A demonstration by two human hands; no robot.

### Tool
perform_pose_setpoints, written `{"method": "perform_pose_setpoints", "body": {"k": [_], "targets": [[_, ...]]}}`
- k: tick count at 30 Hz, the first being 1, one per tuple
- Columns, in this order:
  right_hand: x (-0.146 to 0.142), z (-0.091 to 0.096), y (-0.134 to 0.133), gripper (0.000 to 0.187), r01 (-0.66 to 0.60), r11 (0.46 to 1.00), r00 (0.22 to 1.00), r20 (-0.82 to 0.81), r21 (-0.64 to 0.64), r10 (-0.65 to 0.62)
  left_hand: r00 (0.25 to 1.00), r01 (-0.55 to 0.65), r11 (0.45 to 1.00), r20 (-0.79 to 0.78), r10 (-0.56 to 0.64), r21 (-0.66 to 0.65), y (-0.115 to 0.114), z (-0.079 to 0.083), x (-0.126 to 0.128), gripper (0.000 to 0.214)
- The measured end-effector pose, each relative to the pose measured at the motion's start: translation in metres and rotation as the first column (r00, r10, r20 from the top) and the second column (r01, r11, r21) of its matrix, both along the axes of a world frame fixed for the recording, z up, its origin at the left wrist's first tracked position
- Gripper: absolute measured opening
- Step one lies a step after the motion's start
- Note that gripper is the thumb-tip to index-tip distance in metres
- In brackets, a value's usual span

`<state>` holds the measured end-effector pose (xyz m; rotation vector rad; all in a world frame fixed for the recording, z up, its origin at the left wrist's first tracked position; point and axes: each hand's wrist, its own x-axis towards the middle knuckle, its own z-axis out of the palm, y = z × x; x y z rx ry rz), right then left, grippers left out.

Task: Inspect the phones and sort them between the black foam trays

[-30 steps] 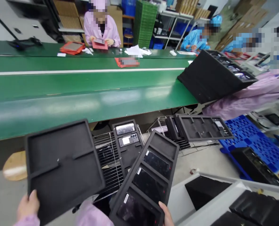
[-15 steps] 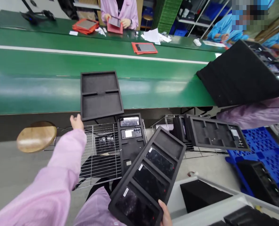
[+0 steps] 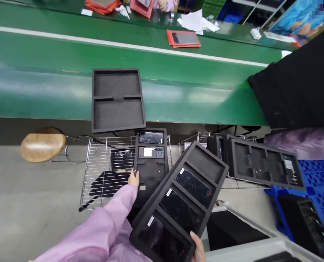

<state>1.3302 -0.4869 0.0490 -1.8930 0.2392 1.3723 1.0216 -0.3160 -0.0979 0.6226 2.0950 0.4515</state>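
Holding phone tray (image 3: 207,163) with right hand (image 3: 198,249), clasped at near right edge, most of it lying ahead and left of that grip. Placing left hand (image 3: 134,178) at left edge of rack tray (image 3: 152,173); can't tell if grasped. Seems mid-handling two trays; probably calls next for firm edge hold, phones (image 3: 181,209) kept seated.

Long, loose, creased pale pink fabric sleeve (image 3: 104,227) at lower left, reaching the wrist; matching pink cloth (image 3: 123,247) at bottom centre. Left hand (image 3: 134,178) and right hand (image 3: 198,248) ungloved.
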Motion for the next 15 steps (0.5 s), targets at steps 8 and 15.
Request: {"method": "perform_pose_setpoints", "body": {"k": [8,15], "targets": [[0.008,0.005,-0.011,0.049,-0.054,0.998,0.998,0.012,0.018,0.054,0.999,-0.005,0.997,0.049,0.002,0.077,-0.042,0.024,-0.113,0.037],[0.01,0.012,-0.021,0.056,-0.071,0.997,0.996,0.045,0.012,0.07,0.988,-0.141,0.989,-0.063,0.143,0.035,-0.097,0.046,-0.16,0.054]]}}
